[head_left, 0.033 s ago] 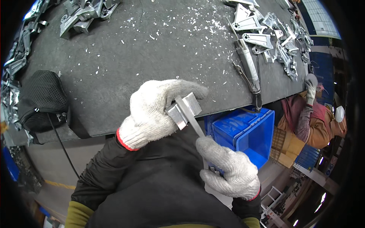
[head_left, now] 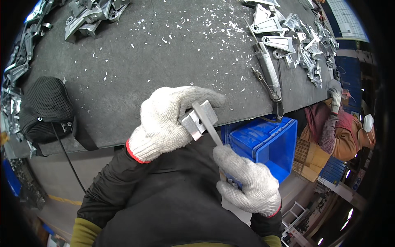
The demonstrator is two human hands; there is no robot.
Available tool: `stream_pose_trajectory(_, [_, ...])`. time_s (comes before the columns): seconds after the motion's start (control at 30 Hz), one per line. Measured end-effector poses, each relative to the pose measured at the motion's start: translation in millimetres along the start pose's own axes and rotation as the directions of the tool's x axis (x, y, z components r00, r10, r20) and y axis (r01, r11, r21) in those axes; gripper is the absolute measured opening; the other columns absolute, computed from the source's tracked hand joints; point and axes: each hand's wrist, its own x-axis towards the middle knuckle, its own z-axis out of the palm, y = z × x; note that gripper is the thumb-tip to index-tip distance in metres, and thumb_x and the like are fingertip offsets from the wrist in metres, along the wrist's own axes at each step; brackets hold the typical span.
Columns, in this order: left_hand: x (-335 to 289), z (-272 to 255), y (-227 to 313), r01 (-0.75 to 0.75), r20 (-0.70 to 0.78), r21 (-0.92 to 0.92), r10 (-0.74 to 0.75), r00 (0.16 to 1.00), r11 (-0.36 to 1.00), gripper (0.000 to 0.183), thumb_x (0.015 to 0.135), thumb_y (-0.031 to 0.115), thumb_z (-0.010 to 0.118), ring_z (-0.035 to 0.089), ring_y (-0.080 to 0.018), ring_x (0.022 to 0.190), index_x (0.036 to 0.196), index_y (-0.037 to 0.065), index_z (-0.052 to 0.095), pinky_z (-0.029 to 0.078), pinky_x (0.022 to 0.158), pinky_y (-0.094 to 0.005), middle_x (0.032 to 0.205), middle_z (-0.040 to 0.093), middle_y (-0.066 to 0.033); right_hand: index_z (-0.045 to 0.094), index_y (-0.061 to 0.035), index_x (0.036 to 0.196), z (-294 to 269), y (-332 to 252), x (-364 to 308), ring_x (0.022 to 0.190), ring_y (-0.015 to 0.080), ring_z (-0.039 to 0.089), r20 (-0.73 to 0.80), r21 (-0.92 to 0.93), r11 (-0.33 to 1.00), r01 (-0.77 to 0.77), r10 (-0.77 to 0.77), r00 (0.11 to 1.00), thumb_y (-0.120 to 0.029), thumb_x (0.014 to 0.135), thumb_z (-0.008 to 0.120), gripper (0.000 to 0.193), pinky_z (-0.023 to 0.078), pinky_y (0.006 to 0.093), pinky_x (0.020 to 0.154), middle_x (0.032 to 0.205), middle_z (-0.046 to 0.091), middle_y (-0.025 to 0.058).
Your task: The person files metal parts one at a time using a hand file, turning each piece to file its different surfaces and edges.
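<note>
Near the table's front edge, my left hand, in a white knit glove with a red cuff, is closed around a small silver metal bracket. A dark hole shows in the face of the bracket. My right hand, gloved the same way, grips a narrow flat file by its near end. The file lies slantwise across the bracket, its far tip by my left fingers. Its gripped end is hidden inside the right glove.
A grey table carries scattered metal flakes, silver castings at far right, more castings at far left, and a taped air tool. A black mesh bag sits left. Below the right edge stands a blue crate; a co-worker's gloved hand is beyond.
The file has shifted slightly away from me across the bracket, with my right fingers following, and the hole now shows. My left hand stays in place. The co-worker's hand has moved a little.
</note>
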Motion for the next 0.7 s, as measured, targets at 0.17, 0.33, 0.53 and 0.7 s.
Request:
stream_pose_trajectory(0.17, [-1.0, -0.7, -0.4, -0.033, -0.011, -0.006, 0.033, 0.999, 0.999, 0.026, 0.087, 0.005, 0.071, 0.074, -0.0174, 0.093, 0.112, -0.001, 0.076, 0.058, 0.084, -0.0308, 0.103, 0.078, -0.0125, 0.068, -0.0113, 0.132, -2.5, -7.9, 1.9, 0.071, 0.0288, 0.072, 0.039, -0.113, 0.992, -0.047, 0.052, 0.998, -0.012, 0.076, 0.08, 0.058, 0.058, 0.0365, 0.064, 0.087, 0.072, 0.0105])
stream_pose_trajectory(0.33, [-1.3, 1.7, 1.2, 0.035, -0.013, -0.07, -0.036, 0.999, 0.997, 0.025, 0.089, 0.005, 0.07, 0.074, -0.0182, 0.094, 0.112, -0.002, 0.075, 0.058, 0.085, -0.0311, 0.105, 0.078, -0.0132, 0.067, -0.0117, 0.134, -1.7, 1.0, -2.4, 0.066, 0.029, 0.07, 0.022, -0.097, 0.995, 0.024, -0.022, 1.0, -0.014, 0.078, 0.079, 0.057, 0.057, 0.0372, 0.059, 0.081, 0.069, 0.0089])
stream_pose_trajectory(0.53, [-2.3, 0.9, -5.4, -0.038, 0.003, -0.054, 0.038, 0.999, 0.998, 0.026, 0.092, 0.008, 0.068, 0.074, -0.0189, 0.096, 0.114, -0.004, 0.073, 0.059, 0.086, -0.031, 0.106, 0.077, -0.0139, 0.068, -0.0216, 0.135, 0.0, -16.2, -6.8, 0.063, 0.0251, 0.066, -0.045, -0.517, 0.854, -0.055, 0.037, 0.998, -0.014, 0.079, 0.076, 0.057, 0.056, 0.0368, 0.056, 0.096, 0.073, 0.006])
stream_pose_trajectory(0.7, [-1.5, -1.1, 0.4, 0.02, 0.056, -0.05, -0.017, 0.998, 0.999, 0.026, 0.096, 0.009, 0.066, 0.074, -0.0191, 0.096, 0.117, -0.005, 0.072, 0.06, 0.087, -0.0323, 0.107, 0.076, -0.0139, 0.069, -0.0285, 0.133, 7.8, -5.0, -6.1, 0.068, 0.0192, 0.062, -0.113, -0.703, 0.708, -0.067, -0.018, 0.993, -0.014, 0.081, 0.072, 0.055, 0.057, 0.0342, 0.054, 0.114, 0.073, -0.007])
